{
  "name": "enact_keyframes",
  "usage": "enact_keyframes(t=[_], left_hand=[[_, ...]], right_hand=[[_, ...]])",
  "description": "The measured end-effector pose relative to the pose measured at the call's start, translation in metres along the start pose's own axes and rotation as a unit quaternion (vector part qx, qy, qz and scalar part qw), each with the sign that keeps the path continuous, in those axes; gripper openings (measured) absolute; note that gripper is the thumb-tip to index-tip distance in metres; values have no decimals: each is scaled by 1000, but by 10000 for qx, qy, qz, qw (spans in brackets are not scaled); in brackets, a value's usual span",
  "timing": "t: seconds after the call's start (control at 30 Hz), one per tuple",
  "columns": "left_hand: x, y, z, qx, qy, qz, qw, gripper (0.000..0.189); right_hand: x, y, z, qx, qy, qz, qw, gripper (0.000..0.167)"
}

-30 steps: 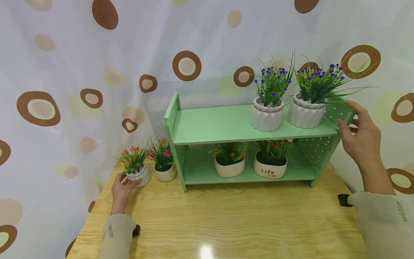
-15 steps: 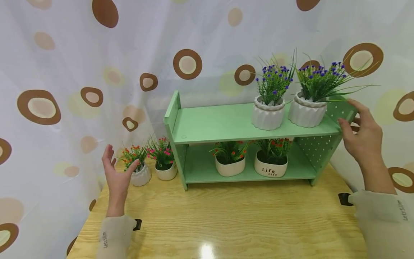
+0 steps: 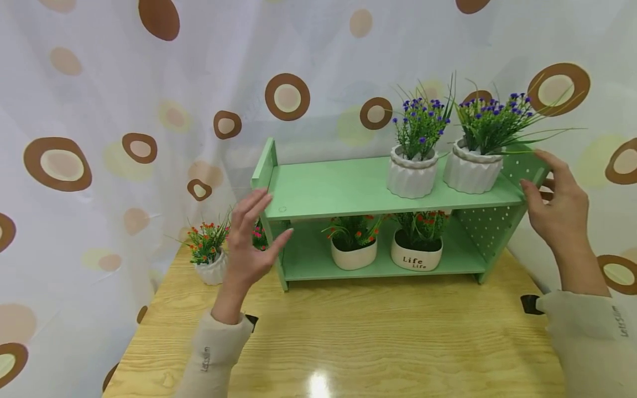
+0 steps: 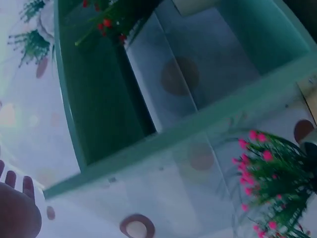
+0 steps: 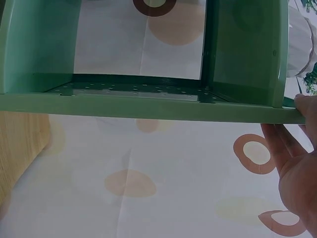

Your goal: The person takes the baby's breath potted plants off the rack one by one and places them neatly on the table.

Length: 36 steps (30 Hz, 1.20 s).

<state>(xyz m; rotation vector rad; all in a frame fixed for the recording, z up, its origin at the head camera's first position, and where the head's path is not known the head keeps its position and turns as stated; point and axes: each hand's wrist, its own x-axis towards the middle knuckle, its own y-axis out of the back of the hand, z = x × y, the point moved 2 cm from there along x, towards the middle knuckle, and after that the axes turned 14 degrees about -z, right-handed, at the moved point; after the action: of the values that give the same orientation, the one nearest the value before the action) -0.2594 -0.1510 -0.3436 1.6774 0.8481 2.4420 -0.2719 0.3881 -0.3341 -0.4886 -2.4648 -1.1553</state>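
Note:
A green two-tier shelf (image 3: 323,185) stands on the wooden table. My right hand (image 3: 562,210) grips the upper edge of its right side panel, thumb inside and fingers outside; the right wrist view shows the same hand (image 5: 299,163) at the panel's edge. My left hand (image 3: 249,243) is raised by the shelf's left end, thumb and fingers spread, holding nothing. It partly covers a pot of pink flowers, whose blooms (image 4: 252,163) show in the left wrist view. To its left stands a fluted white pot of orange flowers (image 3: 211,268).
Two fluted white pots with purple flowers, one left (image 3: 412,176) and one right (image 3: 471,170), stand on the top tier. Below are two cream planters with red flowers, a plain one (image 3: 354,257) and a lettered one (image 3: 417,255). A dotted curtain (image 3: 318,50) hangs behind the table (image 3: 378,331).
My left hand has let go of the fluted pot with orange flowers, lifted, and moved right to the shelf's left end. My right hand keeps its place on the panel.

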Motion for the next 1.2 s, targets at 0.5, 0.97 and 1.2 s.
enact_keyframes(t=[0.5,0.97,1.2], left_hand=[[113,-140,18,-1622,2053,-2101,9420,86],[146,-194,31,-1318,3061,-2321,9138,101],[146,-196,29,-1192,2996,-2226,9200,96]], right_hand=[[5,-4,2,147,-94,182,9997,56],[3,-4,0,170,-156,89,9997,56],[1,-3,0,90,-122,52,9999,56]])
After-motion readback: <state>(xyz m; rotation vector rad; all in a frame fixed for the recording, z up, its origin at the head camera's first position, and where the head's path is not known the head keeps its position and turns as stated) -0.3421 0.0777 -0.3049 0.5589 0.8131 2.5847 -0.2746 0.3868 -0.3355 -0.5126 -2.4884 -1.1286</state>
